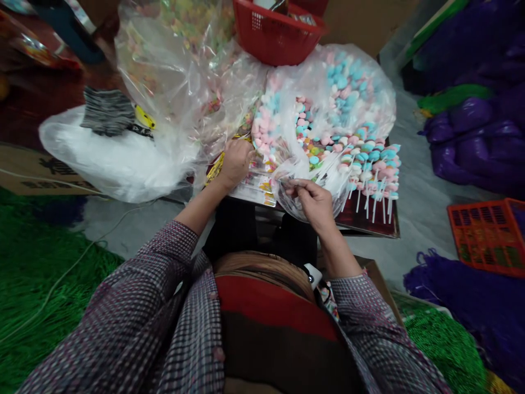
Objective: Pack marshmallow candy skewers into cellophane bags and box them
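Observation:
My left hand (237,161) is curled, fingers bent down beside a bundle of gold twist ties (216,168); what its fingertips hold is hidden. Flat clear packaging bags with coloured print (262,189) lie between my hands at the table's front edge. My right hand (315,201) pinches the edge of a crumpled clear plastic bag (293,205). To the right, marshmallow lollipops (373,164) in pink, white and blue lie stacked, white sticks pointing toward me. Loose pink and blue marshmallow candies (264,128) spill from a large clear bag (361,71) behind my hands.
At the back stands a red plastic basket (274,33). A big clear bag of colourful candy (180,54) and a white plastic bag (118,158) with a grey knitted piece (107,109) on it fill the left. An orange crate (484,235) and purple bundles (471,142) sit on the right floor.

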Demonstrator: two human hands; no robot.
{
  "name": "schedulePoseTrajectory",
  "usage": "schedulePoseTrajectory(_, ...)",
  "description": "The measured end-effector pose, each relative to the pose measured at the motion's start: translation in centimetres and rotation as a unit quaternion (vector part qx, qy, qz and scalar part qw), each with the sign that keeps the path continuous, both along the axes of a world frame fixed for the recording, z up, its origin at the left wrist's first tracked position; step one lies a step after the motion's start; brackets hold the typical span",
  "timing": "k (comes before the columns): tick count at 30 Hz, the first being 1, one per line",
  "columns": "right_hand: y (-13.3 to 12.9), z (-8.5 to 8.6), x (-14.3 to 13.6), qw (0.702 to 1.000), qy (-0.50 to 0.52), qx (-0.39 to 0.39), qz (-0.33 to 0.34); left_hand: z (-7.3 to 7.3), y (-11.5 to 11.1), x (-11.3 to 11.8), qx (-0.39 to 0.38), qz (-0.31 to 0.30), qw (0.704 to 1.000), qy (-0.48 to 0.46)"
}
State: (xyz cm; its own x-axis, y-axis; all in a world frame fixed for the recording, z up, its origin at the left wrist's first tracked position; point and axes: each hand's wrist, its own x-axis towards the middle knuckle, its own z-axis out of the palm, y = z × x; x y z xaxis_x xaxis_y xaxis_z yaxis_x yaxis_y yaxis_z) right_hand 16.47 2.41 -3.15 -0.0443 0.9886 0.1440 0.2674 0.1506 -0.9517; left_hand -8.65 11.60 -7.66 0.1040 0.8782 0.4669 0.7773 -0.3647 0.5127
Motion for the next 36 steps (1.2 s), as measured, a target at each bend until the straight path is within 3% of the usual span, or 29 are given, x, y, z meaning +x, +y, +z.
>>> schedulePoseTrajectory(3,1.7,0.6,-0.9,0.994,0.066,-0.069,-0.049,0.2,-0.6,0.2,0.113,-0.029,0.991,-0.072)
schedulePoseTrajectory(6,2.8,1.5,-1.6,0.985,0.130,-0.107,-0.025,1.3,-2.2,1.6,0.159,-0.073,0.980,-0.090)
schedulePoseTrajectory(9,2.7,2.1,-2.1,0.982,0.155,-0.105,-0.008,2.3,-4.3,3.5,0.127,-0.117,0.978,-0.113)
schedulePoseTrajectory(12,1.8,2.4,-2.1,0.987,0.137,-0.078,-0.040,3.4,-6.1,5.0,-0.016,-0.169,0.963,-0.210)
schedulePoseTrajectory(14,1.0,2.6,-1.7,0.992,0.104,-0.057,-0.050,4.3,-6.8,5.6,-0.161,-0.224,0.908,-0.314)
schedulePoseTrajectory(16,0.2,2.9,-1.3,0.997,0.049,-0.030,-0.045,5.0,-6.9,6.1,-0.290,-0.279,0.828,-0.391)
schedulePoseTrajectory(18,-0.5,3.2,-0.7,0.999,-0.001,-0.004,-0.042,5.6,-6.7,6.4,-0.375,-0.311,0.763,-0.424)
schedulePoseTrajectory(20,-1.0,3.1,-0.2,0.998,-0.026,0.011,-0.050,5.9,-6.5,6.5,-0.413,-0.313,0.732,-0.443)
schedulePoseTrajectory(23,-1.4,2.5,0.7,0.997,-0.015,0.001,-0.074,5.9,-6.7,6.5,-0.405,-0.272,0.748,-0.450)
schedulePoseTrajectory(27,-1.6,1.7,1.2,0.996,0.063,-0.041,-0.038,5.7,-7.7,6.5,-0.348,-0.212,0.831,-0.379)
schedulePoseTrajectory(30,-2.0,1.5,0.8,0.995,0.067,-0.067,-0.044,5.9,-8.5,6.8,-0.326,-0.207,0.867,-0.315)
schedulePoseTrajectory(33,-2.6,1.3,0.4,0.995,0.012,-0.045,-0.093,6.0,-9.0,7.1,-0.317,-0.204,0.884,-0.278)
schedulePoseTrajectory(36,-2.8,1.0,0.7,0.993,0.004,-0.042,-0.114,5.6,-9.2,7.5,-0.341,-0.211,0.864,-0.306)
